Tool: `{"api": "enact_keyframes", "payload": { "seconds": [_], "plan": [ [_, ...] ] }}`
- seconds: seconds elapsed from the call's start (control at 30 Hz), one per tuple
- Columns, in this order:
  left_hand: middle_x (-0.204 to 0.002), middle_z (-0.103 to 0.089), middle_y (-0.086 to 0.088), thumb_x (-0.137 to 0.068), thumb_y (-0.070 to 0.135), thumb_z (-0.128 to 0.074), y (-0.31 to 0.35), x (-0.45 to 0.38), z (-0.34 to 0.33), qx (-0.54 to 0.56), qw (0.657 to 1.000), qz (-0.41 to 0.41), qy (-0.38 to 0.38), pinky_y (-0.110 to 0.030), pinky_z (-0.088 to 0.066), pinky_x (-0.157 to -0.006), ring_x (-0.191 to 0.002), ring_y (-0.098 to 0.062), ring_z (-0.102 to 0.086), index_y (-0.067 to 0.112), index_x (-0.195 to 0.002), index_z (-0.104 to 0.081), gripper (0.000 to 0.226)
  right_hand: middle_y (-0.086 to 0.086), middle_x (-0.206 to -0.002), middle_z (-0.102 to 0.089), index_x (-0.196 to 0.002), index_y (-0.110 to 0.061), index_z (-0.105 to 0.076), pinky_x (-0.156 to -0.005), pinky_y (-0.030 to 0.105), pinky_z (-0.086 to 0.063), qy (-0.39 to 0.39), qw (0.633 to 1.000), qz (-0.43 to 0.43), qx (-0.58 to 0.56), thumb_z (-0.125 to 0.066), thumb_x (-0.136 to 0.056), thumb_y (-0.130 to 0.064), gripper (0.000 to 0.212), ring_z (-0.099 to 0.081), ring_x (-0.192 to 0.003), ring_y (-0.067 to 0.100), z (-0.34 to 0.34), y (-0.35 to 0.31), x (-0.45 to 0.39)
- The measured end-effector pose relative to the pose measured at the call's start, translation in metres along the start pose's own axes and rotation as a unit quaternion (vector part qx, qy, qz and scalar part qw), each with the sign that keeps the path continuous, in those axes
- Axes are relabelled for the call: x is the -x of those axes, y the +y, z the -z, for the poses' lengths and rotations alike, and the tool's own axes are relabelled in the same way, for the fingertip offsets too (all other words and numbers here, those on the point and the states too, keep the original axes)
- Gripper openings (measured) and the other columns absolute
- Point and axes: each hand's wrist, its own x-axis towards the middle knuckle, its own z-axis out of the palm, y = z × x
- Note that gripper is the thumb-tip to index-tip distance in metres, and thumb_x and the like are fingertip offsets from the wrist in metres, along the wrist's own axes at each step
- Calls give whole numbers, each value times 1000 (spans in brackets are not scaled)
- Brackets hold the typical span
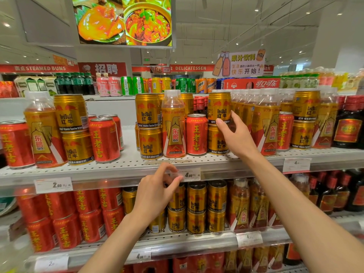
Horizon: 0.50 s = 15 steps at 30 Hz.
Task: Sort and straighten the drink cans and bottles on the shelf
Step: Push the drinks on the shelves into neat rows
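Note:
The top shelf [126, 164] holds a mixed row: red cans [196, 134], gold Red Bull cans [150, 142] stacked two high, and tall orange-labelled bottles [173, 127]. My right hand [235, 134] reaches in at the middle right. Its thumb and fingers curl round the lower part of the upper gold can [219, 107] of a stack. My left hand [157, 188] is lower, at the shelf's front rail. Its thumb and forefinger pinch the left end of a clear price tag holder [190, 174].
Dark bottles [347, 123] stand at the far right. Behind the left group a gap in the shelf shows its back wall [110, 111]. The lower shelf [177, 241] carries red cans, gold cans and bottles in blocks. More price tags [53, 185] hang along the rails.

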Motion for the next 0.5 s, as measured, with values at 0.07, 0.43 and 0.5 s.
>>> {"api": "enact_keyframes", "payload": {
  "seconds": [0.07,0.43,0.5],
  "plan": [
    [-64,-72,16,-92,43,-71,0,1,0,-2,1000,0,-1,-26,-58,-63,-49,3,-65,42,-101,-47,26,-5,-160,-38,-160,-27,-21,-114,37,-36,5,1000,-2,2,-57,-97,-53,77,-40,-140,11,0,0,4],
    [-74,-68,21,-94,37,-70,-2,25,-1,53,995,79,15,-27,-52,-64,-67,-1,-66,31,-113,-63,21,-14,-150,-47,-148,-34,-43,-115,41,-39,71,992,33,102,-58,-97,-48,55,-42,-138,6,-12,10,107],
    [-85,-71,23,-93,36,-70,-6,40,0,100,989,108,9,-24,-54,-73,-79,1,-68,33,-117,-64,24,-17,-140,-53,-144,-34,-48,-109,29,-41,66,992,26,103,-59,-97,-45,50,-48,-129,0,-20,16,136]
  ]
}}
